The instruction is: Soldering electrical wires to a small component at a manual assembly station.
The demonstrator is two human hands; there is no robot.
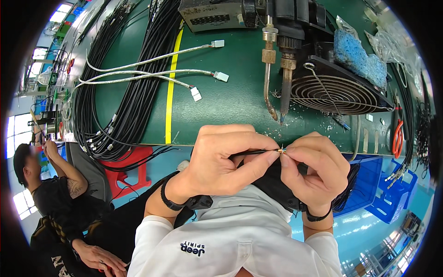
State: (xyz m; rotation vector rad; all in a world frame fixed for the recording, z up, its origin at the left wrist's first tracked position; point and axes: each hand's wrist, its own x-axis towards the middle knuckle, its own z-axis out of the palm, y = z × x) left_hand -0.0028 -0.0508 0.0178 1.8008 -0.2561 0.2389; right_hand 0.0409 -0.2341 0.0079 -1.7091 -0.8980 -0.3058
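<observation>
My left hand (230,159) pinches a thin black cable (253,152) between thumb and forefinger, just off the front edge of the green bench. At the cable's end, small wires with a gold-coloured tip (281,150) stick out. My right hand (316,166) meets it there, thumb and forefinger closed on the fine wires. The fingertips of both hands almost touch, so most of the joint is hidden. Straight beyond them, a soldering iron (286,87) points down at the bench, with a thin metal feed tube (267,85) beside it.
Right of the iron lie a black fan (330,92) and a blue sponge (359,57). Red-handled pliers (398,136) rest farther right. At left are bundled black cables (134,101) and white-plugged cables (152,74). A person (60,194) sits at left; blue crates (360,184) stand below right.
</observation>
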